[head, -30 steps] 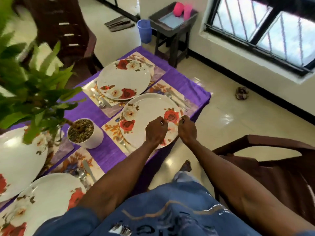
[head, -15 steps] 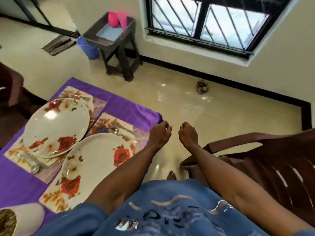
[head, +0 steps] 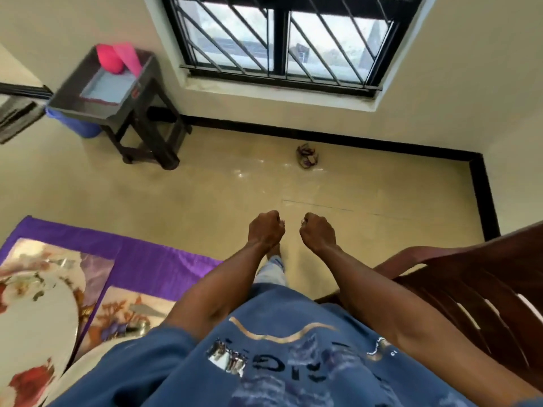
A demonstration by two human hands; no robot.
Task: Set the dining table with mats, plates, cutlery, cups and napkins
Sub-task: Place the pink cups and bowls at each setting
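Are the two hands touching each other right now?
Apart. The head view shows bare floor between the left hand and the right hand; both are curled, holding nothing, out past the table edge.

The plate (head: 35, 318) at eight o'clock is cut off by the left edge; a sleeve hides most of the nearer mat (head: 117, 315).

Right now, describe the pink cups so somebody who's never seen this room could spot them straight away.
Find the barred window; below and left of it a dark stool stands against the wall. On its top, beside a pale blue tray, sit the pink cups, the only bright pink things in the room.
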